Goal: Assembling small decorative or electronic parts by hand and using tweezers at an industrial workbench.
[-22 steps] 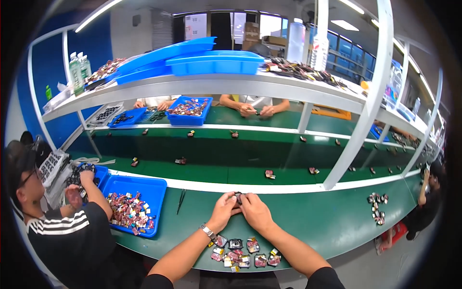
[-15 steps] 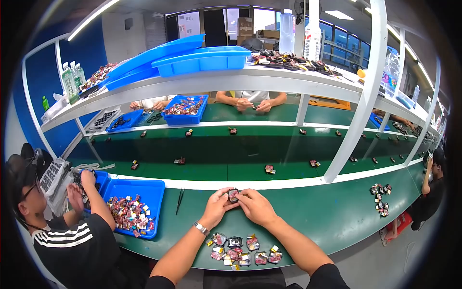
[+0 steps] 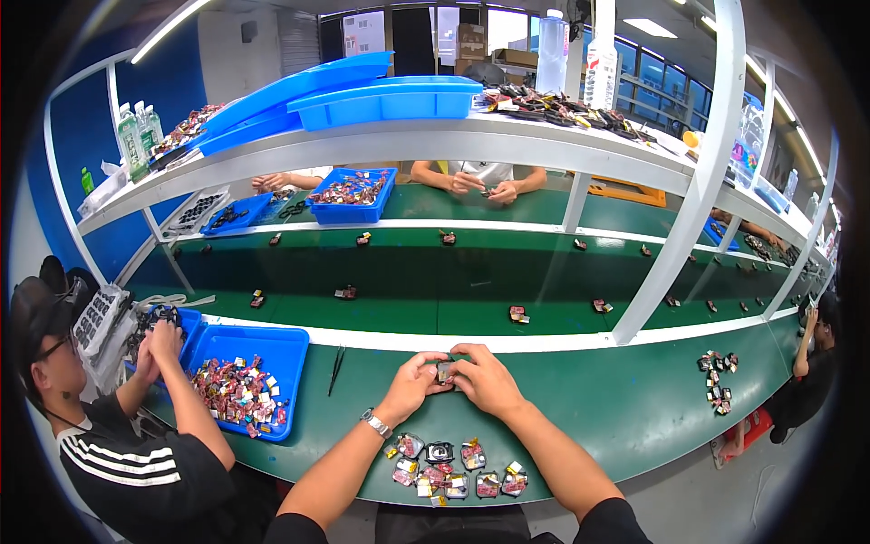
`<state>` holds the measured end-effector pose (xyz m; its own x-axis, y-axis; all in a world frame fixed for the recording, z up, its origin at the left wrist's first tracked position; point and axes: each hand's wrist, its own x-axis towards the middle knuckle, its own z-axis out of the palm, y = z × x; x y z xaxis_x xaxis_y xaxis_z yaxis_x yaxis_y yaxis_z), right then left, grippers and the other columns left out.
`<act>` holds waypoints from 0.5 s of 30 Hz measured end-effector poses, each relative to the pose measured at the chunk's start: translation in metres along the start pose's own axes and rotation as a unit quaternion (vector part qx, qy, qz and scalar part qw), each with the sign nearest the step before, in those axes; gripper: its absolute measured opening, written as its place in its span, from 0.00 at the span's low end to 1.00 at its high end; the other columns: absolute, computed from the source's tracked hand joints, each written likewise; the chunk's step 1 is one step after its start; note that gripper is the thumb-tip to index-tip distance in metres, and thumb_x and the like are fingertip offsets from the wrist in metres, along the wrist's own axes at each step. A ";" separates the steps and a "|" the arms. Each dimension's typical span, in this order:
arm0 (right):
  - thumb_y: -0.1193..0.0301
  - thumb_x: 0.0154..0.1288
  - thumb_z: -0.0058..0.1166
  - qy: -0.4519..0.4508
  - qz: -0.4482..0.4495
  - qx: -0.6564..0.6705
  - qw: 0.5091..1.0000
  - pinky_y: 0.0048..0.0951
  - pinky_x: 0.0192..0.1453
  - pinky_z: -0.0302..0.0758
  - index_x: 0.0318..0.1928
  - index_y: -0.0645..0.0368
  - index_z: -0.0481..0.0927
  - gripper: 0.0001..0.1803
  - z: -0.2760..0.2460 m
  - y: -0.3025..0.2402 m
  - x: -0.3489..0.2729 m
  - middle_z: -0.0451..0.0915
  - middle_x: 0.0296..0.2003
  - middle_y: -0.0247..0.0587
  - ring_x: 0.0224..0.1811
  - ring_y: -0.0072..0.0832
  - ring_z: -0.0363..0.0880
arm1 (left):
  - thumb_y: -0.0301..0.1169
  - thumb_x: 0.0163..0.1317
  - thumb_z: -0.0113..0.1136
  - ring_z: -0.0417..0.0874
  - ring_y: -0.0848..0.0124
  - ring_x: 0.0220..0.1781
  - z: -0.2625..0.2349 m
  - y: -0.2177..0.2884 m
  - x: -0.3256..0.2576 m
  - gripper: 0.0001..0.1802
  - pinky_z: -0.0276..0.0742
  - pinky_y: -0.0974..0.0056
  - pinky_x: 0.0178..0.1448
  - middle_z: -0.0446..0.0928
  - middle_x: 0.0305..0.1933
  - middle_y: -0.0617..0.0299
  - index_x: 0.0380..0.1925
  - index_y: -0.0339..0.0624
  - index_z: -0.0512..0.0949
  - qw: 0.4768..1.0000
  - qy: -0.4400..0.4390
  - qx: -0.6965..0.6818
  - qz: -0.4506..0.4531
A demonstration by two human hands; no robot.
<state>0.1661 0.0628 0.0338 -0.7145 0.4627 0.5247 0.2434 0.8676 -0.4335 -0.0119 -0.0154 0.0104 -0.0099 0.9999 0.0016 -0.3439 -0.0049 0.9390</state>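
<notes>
My left hand (image 3: pixel 411 388) and my right hand (image 3: pixel 490 385) meet above the green bench. Between their fingertips is a small dark-framed electronic module (image 3: pixel 444 373); its finer details are too small to make out. The fingers of both hands are bent around its edges, the left holding one side and the right the other. Nearer to me, between my forearms, lies a cluster of similar modules (image 3: pixel 456 483) with red circuit boards and yellow-and-white parts. One black housing (image 3: pixel 439 452) among them shows a pale inside. Left of my hands rests a pair of dark tweezers (image 3: pixel 336 372).
A blue tray (image 3: pixel 300 355) of loose red-and-white electronic parts stands left, beside a co-worker (image 3: pixel 136 435). More modules (image 3: pixel 719 381) lie to the right. Past a white rail (image 3: pixel 381 339), a green conveyor belt (image 3: pixel 435 308) carries spaced modules. A slanting white post (image 3: pixel 675 208) supports the shelf above.
My right hand's fingers have shifted around the module, which stays between both hands. Modules on the belt appear slightly farther right. The left co-worker's hands have come together.
</notes>
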 end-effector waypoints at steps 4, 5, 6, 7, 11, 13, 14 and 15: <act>0.74 0.56 0.63 -0.001 -0.005 0.043 0.999 0.35 0.56 0.76 0.40 0.54 0.84 0.10 0.000 0.001 0.000 0.74 0.54 0.39 0.55 0.39 0.73 | 0.26 0.74 0.41 0.80 0.66 0.55 -0.004 -0.003 0.002 0.16 0.78 0.58 0.63 0.76 0.52 0.53 0.59 0.36 0.66 1.000 -0.031 0.006 0.006; 0.74 0.57 0.63 0.011 0.018 0.063 0.998 0.35 0.57 0.75 0.39 0.55 0.84 0.08 0.002 0.000 0.001 0.75 0.53 0.39 0.56 0.38 0.73 | 0.27 0.74 0.43 0.79 0.66 0.56 -0.006 -0.002 0.002 0.16 0.78 0.58 0.63 0.75 0.53 0.54 0.59 0.36 0.65 0.999 -0.039 -0.003 0.005; 0.73 0.57 0.62 0.023 0.041 0.083 0.995 0.35 0.58 0.74 0.37 0.55 0.85 0.06 0.004 -0.001 0.001 0.76 0.53 0.39 0.56 0.38 0.73 | 0.26 0.73 0.45 0.79 0.66 0.57 -0.007 -0.002 0.001 0.17 0.78 0.58 0.63 0.75 0.55 0.53 0.60 0.36 0.65 0.999 -0.040 -0.008 -0.006; 0.73 0.57 0.62 0.024 0.041 0.082 0.996 0.35 0.58 0.74 0.37 0.55 0.85 0.06 0.005 -0.001 0.000 0.76 0.53 0.39 0.56 0.38 0.73 | 0.25 0.72 0.47 0.78 0.66 0.57 -0.006 -0.001 0.000 0.18 0.78 0.58 0.63 0.74 0.56 0.53 0.60 0.36 0.65 0.999 -0.042 -0.013 -0.018; 0.70 0.57 0.61 0.041 0.066 0.082 0.994 0.36 0.60 0.73 0.36 0.56 0.84 0.06 0.007 -0.004 0.001 0.78 0.51 0.38 0.57 0.37 0.74 | 0.24 0.70 0.50 0.77 0.66 0.58 -0.008 0.000 0.000 0.20 0.77 0.59 0.63 0.73 0.58 0.53 0.61 0.36 0.65 0.996 -0.089 0.009 0.021; 0.70 0.58 0.60 0.041 0.071 0.076 0.994 0.36 0.61 0.72 0.35 0.56 0.84 0.06 0.008 -0.006 0.000 0.78 0.51 0.39 0.56 0.38 0.74 | 0.24 0.69 0.53 0.77 0.68 0.58 -0.008 0.001 0.000 0.22 0.78 0.60 0.63 0.73 0.58 0.54 0.62 0.37 0.65 0.996 -0.085 0.010 0.014; 0.70 0.58 0.60 0.043 0.073 0.076 0.993 0.36 0.61 0.72 0.35 0.56 0.84 0.06 0.007 -0.006 -0.001 0.78 0.51 0.39 0.56 0.38 0.74 | 0.24 0.69 0.53 0.77 0.68 0.58 -0.008 0.001 0.000 0.22 0.78 0.60 0.63 0.73 0.58 0.54 0.62 0.37 0.65 0.996 -0.087 0.011 0.013; 0.70 0.58 0.60 0.034 0.064 0.081 0.994 0.37 0.61 0.72 0.35 0.56 0.84 0.06 0.006 -0.005 -0.002 0.78 0.51 0.39 0.57 0.38 0.74 | 0.25 0.69 0.53 0.78 0.68 0.58 -0.007 0.001 -0.001 0.21 0.78 0.60 0.62 0.74 0.57 0.55 0.61 0.38 0.65 0.996 -0.084 -0.006 0.000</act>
<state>0.1628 0.0562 0.0307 -0.6371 0.5835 0.5037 0.2169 0.7627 -0.6093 -0.0191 -0.0165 0.0092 0.1470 0.9873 0.0595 -0.3560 -0.0033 0.9345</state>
